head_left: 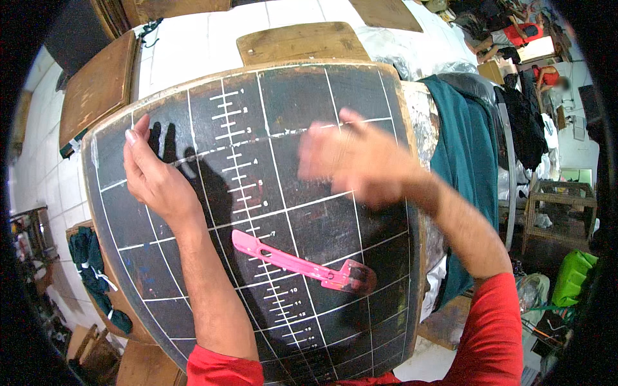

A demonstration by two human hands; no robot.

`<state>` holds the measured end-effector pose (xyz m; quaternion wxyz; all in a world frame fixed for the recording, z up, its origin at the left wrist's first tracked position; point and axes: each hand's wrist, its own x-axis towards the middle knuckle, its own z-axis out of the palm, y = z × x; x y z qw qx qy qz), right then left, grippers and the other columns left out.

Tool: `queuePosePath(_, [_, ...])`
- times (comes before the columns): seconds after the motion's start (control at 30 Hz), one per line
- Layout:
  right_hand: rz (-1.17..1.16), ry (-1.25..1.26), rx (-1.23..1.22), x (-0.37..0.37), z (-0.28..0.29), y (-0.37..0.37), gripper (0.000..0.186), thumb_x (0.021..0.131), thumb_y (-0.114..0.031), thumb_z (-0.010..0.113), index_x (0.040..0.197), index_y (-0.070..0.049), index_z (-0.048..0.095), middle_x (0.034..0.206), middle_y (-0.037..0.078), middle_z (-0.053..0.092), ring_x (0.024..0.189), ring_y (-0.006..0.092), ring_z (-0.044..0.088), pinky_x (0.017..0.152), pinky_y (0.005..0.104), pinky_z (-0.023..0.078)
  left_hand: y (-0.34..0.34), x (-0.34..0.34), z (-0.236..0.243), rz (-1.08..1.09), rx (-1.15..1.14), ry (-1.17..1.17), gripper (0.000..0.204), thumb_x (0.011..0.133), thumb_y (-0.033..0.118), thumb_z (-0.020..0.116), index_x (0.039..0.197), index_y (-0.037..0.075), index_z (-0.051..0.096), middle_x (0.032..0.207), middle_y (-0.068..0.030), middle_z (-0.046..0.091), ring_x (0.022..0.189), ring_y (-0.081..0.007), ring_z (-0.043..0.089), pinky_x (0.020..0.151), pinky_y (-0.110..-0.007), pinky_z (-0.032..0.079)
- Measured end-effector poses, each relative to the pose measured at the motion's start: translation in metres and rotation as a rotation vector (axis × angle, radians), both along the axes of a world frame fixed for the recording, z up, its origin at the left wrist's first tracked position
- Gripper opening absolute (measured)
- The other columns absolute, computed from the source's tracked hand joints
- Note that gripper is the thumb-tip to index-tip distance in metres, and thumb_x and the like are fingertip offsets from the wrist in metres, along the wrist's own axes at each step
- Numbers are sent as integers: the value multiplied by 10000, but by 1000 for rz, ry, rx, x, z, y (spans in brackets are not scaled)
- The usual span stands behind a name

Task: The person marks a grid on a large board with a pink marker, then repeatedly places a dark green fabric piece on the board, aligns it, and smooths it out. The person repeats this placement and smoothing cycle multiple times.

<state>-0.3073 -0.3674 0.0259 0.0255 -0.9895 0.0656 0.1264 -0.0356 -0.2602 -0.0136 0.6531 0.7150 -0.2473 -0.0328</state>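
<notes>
Upper left, the left hand [151,177] looks empty, fingers loosely extended; upper right of centre, the blurred right hand [360,157] is half curled, contents unclear. Below centre, on the gridded black board [299,96], lies a pink plastic-handled tool [291,260], probably light, stiff, slick, best gripped mid-handle.

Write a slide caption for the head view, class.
Left hand and blurred right hand over a gridded black board, pink tool lying on it.

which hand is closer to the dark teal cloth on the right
Right. The right hand is left of the dark teal cloth, over the right half of the black gridded board; the left hand is farther left, over the board's left side.
</notes>
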Motion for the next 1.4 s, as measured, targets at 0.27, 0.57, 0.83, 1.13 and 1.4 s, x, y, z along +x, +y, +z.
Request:
queuePosePath(0.27, [-499, -522, -80, -4, -26, -18, 668, 1010, -330, 521, 1506, 85, 354, 1590, 270, 332, 1508, 406, 271, 1238, 524, 171, -2, 0, 2, 24, -15, 4, 496, 1099, 323, 400, 1187, -82, 671, 1166, -198, 686, 1126, -257, 624, 1030, -386, 440])
queuePosePath(0.57, [-313, -402, 207, 12, 1, 42, 554, 936, -234, 631, 1388, 66, 517, 1485, 275, 467, 1430, 416, 404, 1188, 493, 335, -2, 0, -1, 16, 8, -10, 498, 1102, 326, 391, 1189, -75, 673, 1151, -191, 689, 1110, -253, 625, 1022, -386, 441])
queuePosePath(0.83, [-216, -548, 314, 73, -13, 63, 630, 958, -279, 607, 1470, 50, 442, 1556, 231, 410, 1496, 326, 335, 1241, 490, 237, -1, 0, -2, 18, 26, -33, 492, 1104, 313, 393, 1194, -85, 667, 1173, -192, 686, 1122, -252, 627, 1019, -385, 451])
queuePosePath(1.13, [-453, -365, -46, 5, 0, 33, 475, 993, -284, 587, 1447, -150, 556, 1517, 28, 529, 1466, 229, 400, 1210, 611, 210, -1, 0, -2, 17, 4, -44, 476, 1098, 310, 408, 1183, -69, 684, 1155, -198, 693, 1105, -257, 636, 1014, -386, 456])
queuePosePath(1.4, [-746, -635, -16, 43, -3, 4, 751, 734, -542, 836, 1212, -13, 600, 1225, 208, 562, 1186, 382, 502, 1018, 509, 384, 0, 2, -4, 28, 44, -71, 483, 1100, 337, 394, 1169, -28, 703, 1112, -169, 702, 1091, -250, 595, 1010, -395, 420])
